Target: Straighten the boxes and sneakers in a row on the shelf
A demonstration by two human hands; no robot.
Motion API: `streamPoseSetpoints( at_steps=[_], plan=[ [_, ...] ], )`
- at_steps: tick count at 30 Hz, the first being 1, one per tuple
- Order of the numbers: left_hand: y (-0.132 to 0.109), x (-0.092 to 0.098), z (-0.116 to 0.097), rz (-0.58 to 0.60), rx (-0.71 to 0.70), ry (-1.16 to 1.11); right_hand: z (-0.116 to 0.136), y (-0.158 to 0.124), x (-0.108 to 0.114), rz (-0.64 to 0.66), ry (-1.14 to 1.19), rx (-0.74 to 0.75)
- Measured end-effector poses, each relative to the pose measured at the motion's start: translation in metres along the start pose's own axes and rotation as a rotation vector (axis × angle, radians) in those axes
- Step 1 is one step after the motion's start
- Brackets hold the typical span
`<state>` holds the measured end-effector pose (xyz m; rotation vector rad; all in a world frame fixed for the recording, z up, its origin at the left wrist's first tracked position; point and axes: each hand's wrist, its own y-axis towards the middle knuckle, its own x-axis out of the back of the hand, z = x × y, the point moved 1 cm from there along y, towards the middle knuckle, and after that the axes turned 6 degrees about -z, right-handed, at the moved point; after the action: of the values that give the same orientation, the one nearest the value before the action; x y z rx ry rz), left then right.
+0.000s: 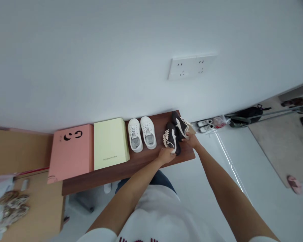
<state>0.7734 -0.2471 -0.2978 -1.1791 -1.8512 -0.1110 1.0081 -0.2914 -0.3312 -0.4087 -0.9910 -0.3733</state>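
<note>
Two dark sneakers with cream laces and a white side stripe are at the right end of a brown wooden table [151, 164]. My left hand [166, 156] is closed on the heel of the left dark sneaker [170, 136]. The heel of the right dark sneaker [181, 123] is gripped by my right hand [191, 139]. Left of them stands a pair of white sneakers, a left one [134, 134] and a right one [148, 132], toes toward the wall. Parts of both dark heels are hidden behind my fingers.
A pale yellow box [109, 143] and a pink box [72, 151] lie on the table's left. Behind is a white wall with a socket plate [192, 67]. Open cardboard boxes [37, 205] are at left. Sneakers [205, 126], a black bag [249, 114] and a pink slipper [294, 184] lie right.
</note>
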Motion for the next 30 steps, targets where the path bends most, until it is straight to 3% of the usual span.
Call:
streamPoseSetpoints(
  at_steps=[7, 11, 22, 30],
  plan=[
    [0.026, 0.055, -0.007, 0.030, -0.016, 0.188, 0.038, 0.006, 0.016, 0.073, -0.284, 0.084],
    [0.043, 0.073, -0.012, 0.053, 0.006, 0.256, 0.055, 0.008, 0.019, 0.139, -0.429, 0.160],
    [0.062, 0.063, -0.005, 0.120, 0.050, 0.304, 0.068, 0.010, 0.008, 0.234, -0.507, 0.195],
    [0.061, 0.060, -0.003, 0.081, 0.059, 0.291, 0.067, 0.011, 0.004, 0.233, -0.479, 0.140]
  ],
)
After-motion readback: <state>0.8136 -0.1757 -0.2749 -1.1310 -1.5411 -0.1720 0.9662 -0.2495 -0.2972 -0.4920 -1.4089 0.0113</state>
